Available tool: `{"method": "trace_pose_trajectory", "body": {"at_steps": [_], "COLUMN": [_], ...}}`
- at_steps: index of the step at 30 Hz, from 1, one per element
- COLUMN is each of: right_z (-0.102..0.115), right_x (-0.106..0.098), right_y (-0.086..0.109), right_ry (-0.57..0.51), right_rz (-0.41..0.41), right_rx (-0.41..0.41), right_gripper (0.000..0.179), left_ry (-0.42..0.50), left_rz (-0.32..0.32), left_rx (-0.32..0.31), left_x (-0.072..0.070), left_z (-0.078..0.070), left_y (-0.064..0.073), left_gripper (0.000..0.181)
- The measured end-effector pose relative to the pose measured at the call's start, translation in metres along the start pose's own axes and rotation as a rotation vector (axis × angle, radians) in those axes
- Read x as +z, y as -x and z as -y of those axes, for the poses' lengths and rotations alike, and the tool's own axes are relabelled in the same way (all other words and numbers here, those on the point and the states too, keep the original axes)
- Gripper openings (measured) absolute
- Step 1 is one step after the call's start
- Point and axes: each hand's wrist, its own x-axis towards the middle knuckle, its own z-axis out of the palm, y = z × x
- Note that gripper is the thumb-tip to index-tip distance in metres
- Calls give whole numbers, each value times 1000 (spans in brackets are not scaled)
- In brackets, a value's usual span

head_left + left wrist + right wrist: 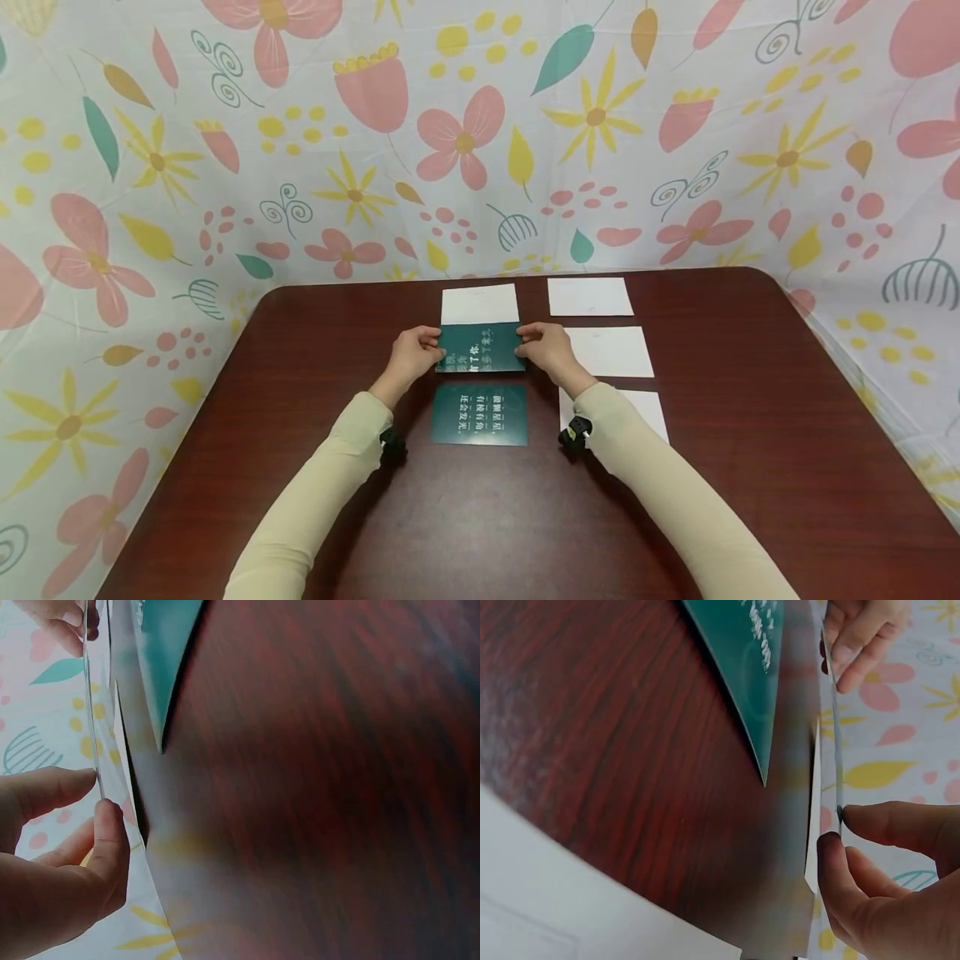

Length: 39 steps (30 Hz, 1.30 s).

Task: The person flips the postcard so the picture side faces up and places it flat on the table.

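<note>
Both the left grip [417,350] and right grip [551,350] are pinching the farther green card [477,347] above the desk [465,508], and I'm worrying that uneven pressure could bend it.

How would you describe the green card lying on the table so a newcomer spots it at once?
On the reddish-brown table, find the left hand and right hand holding a green card between them. Just nearer the wearer lies the flat green card with white lettering. Neither hand touches it, unlike the held card, and its green face sets it apart from the white cards.
</note>
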Motion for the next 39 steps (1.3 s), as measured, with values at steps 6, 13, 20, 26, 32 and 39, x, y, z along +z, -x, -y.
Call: {"method": "trace_pose_trajectory", "body": {"at_steps": [6,13,20,26,32,39], "right_z": [-1,-4,-4,-3,-2,-4], "right_x": [3,7,8,9,10,13], "right_y": [-3,-4,-6,-8,-8,-10], "right_ry": [71,130,169,231,267,276], "right_rz": [1,14,15,16,3,-19], "right_rx": [-23,-42,-41,-71,-80,-83], "right_gripper": [39,39,38,36,36,37], "left_ry": [-83,-128,-184,-217,-253,-277], "left_rz": [27,35,42,51,61,75], "left_rx": [-8,-12,12,23,33,27], "left_x": [3,4,5,5,6,8], "left_z": [1,3,0,-3,-3,-2], "left_y": [-3,-7,-8,-7,-8,-9], "left_gripper": [42,41,43,46,47,45]}}
